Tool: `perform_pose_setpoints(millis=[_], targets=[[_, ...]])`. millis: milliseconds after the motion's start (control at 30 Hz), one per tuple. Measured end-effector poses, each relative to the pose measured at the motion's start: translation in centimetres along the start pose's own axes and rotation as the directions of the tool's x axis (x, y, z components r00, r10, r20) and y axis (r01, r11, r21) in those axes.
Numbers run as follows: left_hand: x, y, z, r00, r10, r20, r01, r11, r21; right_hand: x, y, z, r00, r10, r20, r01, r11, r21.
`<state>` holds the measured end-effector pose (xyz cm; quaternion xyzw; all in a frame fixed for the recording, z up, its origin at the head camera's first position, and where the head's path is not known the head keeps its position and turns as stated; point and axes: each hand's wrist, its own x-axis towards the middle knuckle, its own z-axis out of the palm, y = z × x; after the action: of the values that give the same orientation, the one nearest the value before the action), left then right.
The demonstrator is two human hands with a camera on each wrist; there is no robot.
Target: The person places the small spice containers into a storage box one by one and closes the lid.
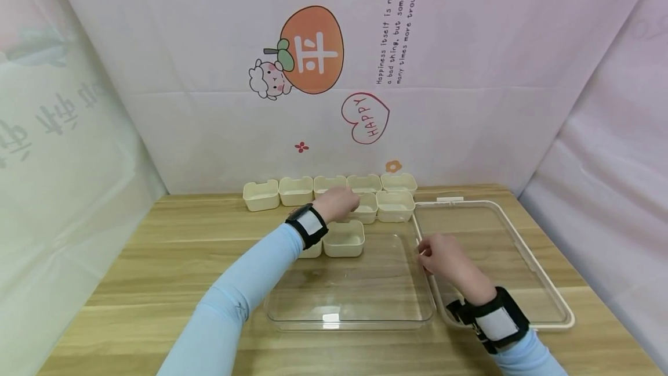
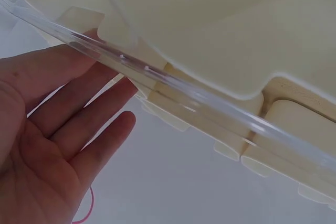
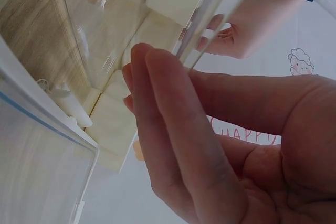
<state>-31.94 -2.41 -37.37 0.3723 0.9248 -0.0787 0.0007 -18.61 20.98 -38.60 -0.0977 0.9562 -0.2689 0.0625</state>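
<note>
My left hand (image 1: 338,203) reaches over the back of a clear plastic box (image 1: 360,300). In the left wrist view its thumb and fingers pinch the wall of a cream bin (image 2: 118,30), partly behind the clear rim; the other fingers (image 2: 107,148) spread loosely. Two small cream bins, one of them (image 1: 343,243) fully visible, sit in the box's back left part, the other half hidden by my left wrist. My right hand (image 1: 447,257) holds the box's right rim, which passes between thumb and fingers (image 3: 173,93) in the right wrist view.
Several cream bins (image 1: 296,191) stand in a row against the cloth wall (image 1: 209,74). In front of them are more bins (image 1: 395,206), just behind the box. A clear lid (image 1: 501,260) with a white frame lies on the wooden table (image 1: 156,289) to the right.
</note>
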Motion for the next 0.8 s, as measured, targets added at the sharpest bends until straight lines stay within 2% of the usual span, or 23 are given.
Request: perform_pose_setpoints(millis=[800], targets=[[0.04, 0.11, 0.48, 0.999, -0.020, 0.039, 0.021, 0.999, -0.033, -0.05, -0.15, -0.04, 1.000, 0.005, 0.001, -0.005, 0.999, 0.033]])
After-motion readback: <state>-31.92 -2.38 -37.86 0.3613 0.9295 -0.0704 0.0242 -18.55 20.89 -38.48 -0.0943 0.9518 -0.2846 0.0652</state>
